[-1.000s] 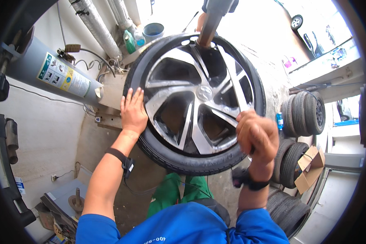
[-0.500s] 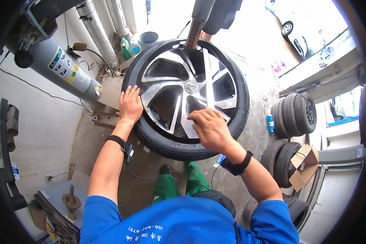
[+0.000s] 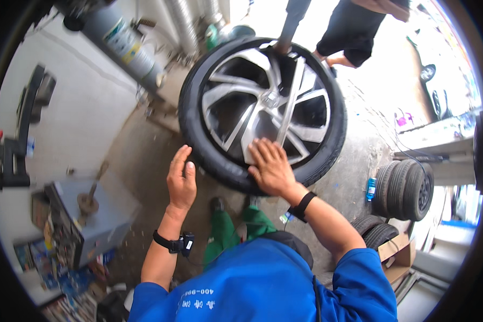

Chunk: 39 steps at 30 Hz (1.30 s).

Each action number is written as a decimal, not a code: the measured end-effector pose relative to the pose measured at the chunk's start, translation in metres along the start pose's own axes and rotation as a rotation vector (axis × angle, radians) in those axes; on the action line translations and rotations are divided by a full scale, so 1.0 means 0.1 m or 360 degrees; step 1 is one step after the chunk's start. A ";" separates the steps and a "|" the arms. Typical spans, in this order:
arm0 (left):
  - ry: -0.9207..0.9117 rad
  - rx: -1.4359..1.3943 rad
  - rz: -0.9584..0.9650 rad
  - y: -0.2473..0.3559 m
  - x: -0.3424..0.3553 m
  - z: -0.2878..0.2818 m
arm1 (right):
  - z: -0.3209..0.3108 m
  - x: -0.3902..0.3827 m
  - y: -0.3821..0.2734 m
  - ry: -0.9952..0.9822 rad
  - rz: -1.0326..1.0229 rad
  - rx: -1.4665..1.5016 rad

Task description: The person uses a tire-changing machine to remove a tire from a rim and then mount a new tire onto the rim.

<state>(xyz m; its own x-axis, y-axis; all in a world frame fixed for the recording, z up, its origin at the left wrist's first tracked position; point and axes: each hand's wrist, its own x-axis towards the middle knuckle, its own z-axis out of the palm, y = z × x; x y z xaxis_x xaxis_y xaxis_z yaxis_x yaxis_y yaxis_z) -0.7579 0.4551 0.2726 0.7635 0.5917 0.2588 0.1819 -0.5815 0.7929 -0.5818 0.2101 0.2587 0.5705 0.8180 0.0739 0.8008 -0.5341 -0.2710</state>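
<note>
A large alloy wheel with a black tyre lies flat in front of me, under a dark metal arm at its far edge. Across the silver spokes runs a long, flat metal bar, its near end close to my right fingertips. My right hand lies spread, palm down, over the near part of the wheel and tyre. Beside the tyre's near left side is my left hand, empty, fingers stretched; whether its fingertips touch the rubber I cannot tell.
Several tyres stand at the right, with a blue bottle and a cardboard box. A grey cylinder slants at the upper left. A grey cabinet is at the lower left. Another person's legs stand beyond the wheel.
My left hand has come off the tyre's left side, toward me. My right hand has flattened onto the wheel. The view has shifted, and more of the other person shows.
</note>
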 end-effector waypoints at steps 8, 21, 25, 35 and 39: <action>0.0493 0.0035 -0.0999 -1.03 -1.73 -0.91 | -0.76 0.12 0.07 -0.0115 -0.0076 0.0054; 0.0695 -0.0182 -0.1347 -1.69 -2.70 -1.20 | -0.14 0.17 0.13 0.0188 -0.0023 -0.0337; 0.0736 -0.0219 -0.1475 -1.89 -2.88 -1.33 | -0.03 0.19 0.08 0.0122 0.0004 -0.0344; 0.0965 -0.0389 -0.1722 -2.15 -3.09 -1.58 | 0.17 0.17 0.15 0.0122 0.0117 -0.0252; 0.1032 -0.0457 -0.1860 -2.19 -3.22 -1.49 | 0.18 0.18 0.08 0.0159 0.0160 -0.0160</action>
<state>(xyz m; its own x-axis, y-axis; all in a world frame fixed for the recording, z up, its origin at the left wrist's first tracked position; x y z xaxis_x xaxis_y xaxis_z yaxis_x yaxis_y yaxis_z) -1.1355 0.4752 0.0976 -0.1845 0.8529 -0.4884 0.3201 0.5220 0.7906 -0.5685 0.2249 0.2404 0.6599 0.7367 0.1478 0.7502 -0.6349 -0.1849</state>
